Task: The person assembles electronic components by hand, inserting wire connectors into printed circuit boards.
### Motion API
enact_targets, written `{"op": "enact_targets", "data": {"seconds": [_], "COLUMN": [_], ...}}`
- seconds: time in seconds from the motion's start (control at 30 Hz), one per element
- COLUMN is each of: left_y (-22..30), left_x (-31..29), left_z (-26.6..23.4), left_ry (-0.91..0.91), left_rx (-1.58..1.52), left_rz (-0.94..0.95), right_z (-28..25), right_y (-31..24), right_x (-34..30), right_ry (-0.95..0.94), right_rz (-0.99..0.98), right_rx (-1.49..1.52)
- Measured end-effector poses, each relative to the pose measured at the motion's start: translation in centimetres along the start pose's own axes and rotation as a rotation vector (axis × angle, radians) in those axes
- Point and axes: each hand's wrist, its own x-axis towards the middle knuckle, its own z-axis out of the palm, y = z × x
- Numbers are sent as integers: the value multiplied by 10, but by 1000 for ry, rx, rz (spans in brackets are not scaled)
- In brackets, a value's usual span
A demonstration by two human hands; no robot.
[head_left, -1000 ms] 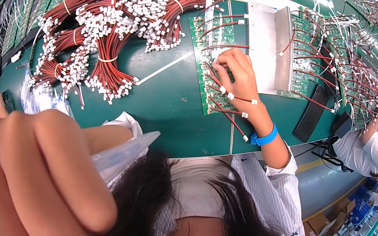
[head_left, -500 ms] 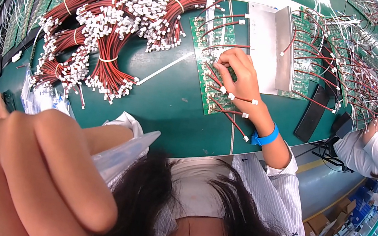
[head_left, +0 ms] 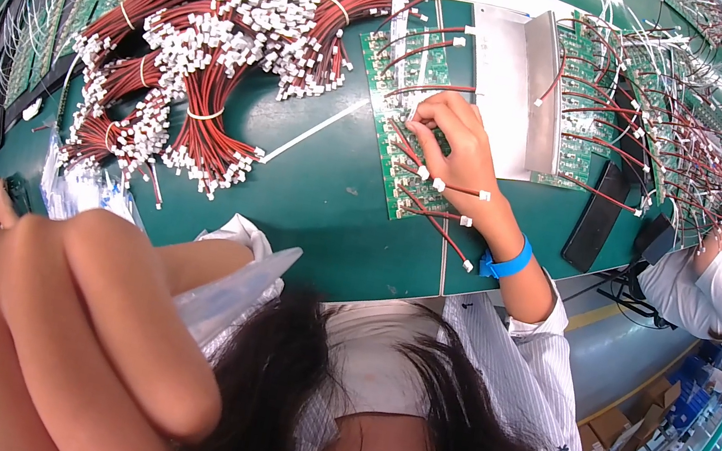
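Observation:
My right hand [head_left: 458, 141], with a blue band [head_left: 508, 259] at the wrist, rests over a green circuit board panel [head_left: 384, 148]. Its thumb and forefinger are pinched together at the board; whatever is between the tips is too small to make out. Red-and-black wires with white connectors [head_left: 466, 221] stick out from this panel, some passing under the hand. Very large and close at the lower left is my left hand [head_left: 93, 323], fingers bent and pressed together, their tips out of sight. Beside it shows a translucent plastic piece [head_left: 238, 291]; whether the hand grips it is hidden.
Banded bundles of red-and-black wires [head_left: 210, 93] lie heaped on the green table [head_left: 312, 227] at left. A white tray with a metal wall [head_left: 544, 94] stands right of the panel, beside more wired boards [head_left: 582, 120] and a black bar [head_left: 597, 214]. Other people [head_left: 709, 277] work at both sides.
My left hand and the translucent plastic have shifted very slightly left. The panel and its wire ends have moved a touch leftward, while my right hand keeps its pinch at nearly the same spot.

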Motion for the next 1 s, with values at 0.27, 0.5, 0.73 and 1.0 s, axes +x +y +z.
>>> {"op": "enact_targets", "data": {"seconds": [0.27,0.5,0.73,1.0], "left_y": [-58,-61,-64,-62], "left_x": [17,22,22,28], "left_z": [-8,-14,-21,-17], "left_ry": [124,136,142,146], "left_rx": [-48,130,315,552], "left_rz": [-69,-144,-216,-288], "right_z": [2,0,-3,-3], "right_y": [1,2,5,-2], "right_x": [1,0,-4,0], "right_ry": [29,23,-22,-2], "right_rz": [-21,-30,22,3], "right_rx": [30,39,21,55]}}
